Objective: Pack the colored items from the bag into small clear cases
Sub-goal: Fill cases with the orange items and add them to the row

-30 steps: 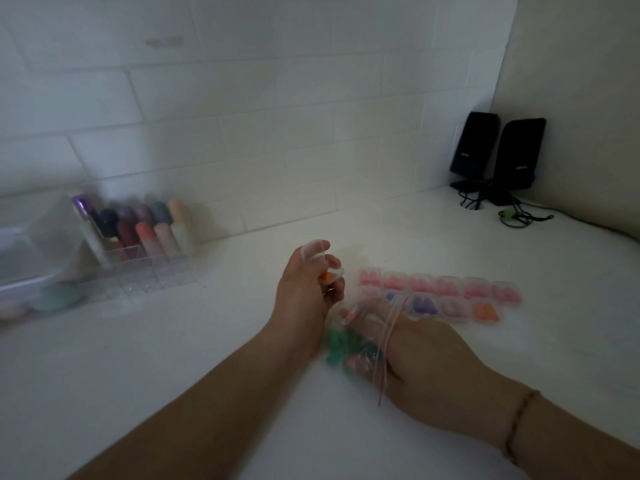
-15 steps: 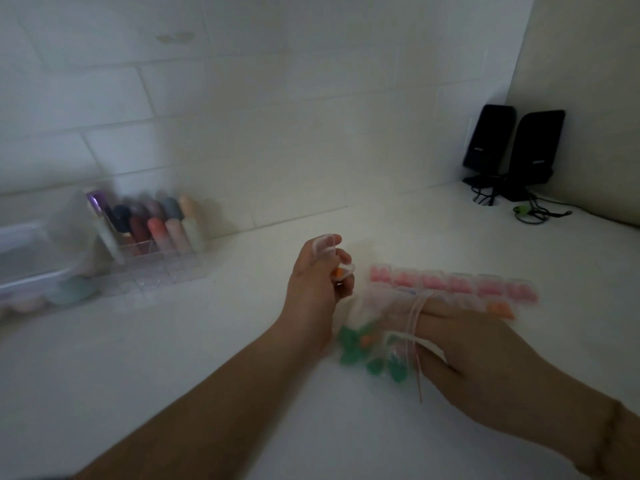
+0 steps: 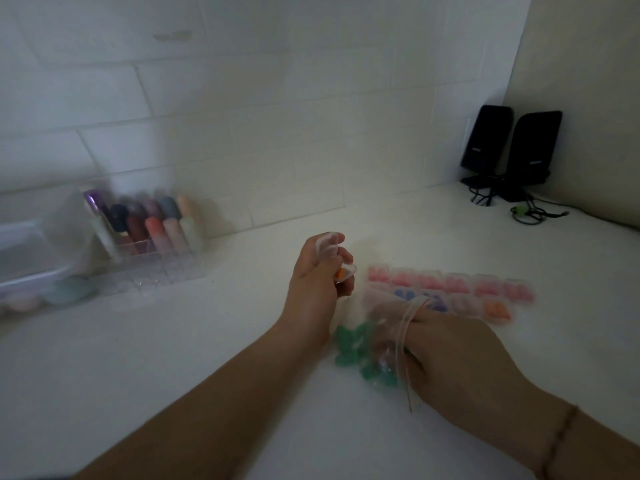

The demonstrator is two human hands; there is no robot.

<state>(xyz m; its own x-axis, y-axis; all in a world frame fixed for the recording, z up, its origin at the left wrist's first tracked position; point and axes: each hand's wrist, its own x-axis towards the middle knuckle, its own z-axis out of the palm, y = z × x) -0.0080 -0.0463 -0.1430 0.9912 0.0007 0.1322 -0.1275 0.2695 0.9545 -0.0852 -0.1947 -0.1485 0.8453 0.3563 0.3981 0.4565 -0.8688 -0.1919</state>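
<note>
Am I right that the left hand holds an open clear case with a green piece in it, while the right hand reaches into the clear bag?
Not quite. The piece in the open clear case is orange, not green, as the head view shows. The green pieces are in the clear bag. The rest stands: the left hand holds the case, and the right hand reaches into the bag.

Far to my right, two black speakers [image 3: 512, 154] stand in the corner of the white counter [image 3: 207, 358], tangled cables [image 3: 530, 211] beside them. To my left, a clear organizer [image 3: 152, 244] holds upright colored tubes against the tiled wall [image 3: 242, 116].
</note>
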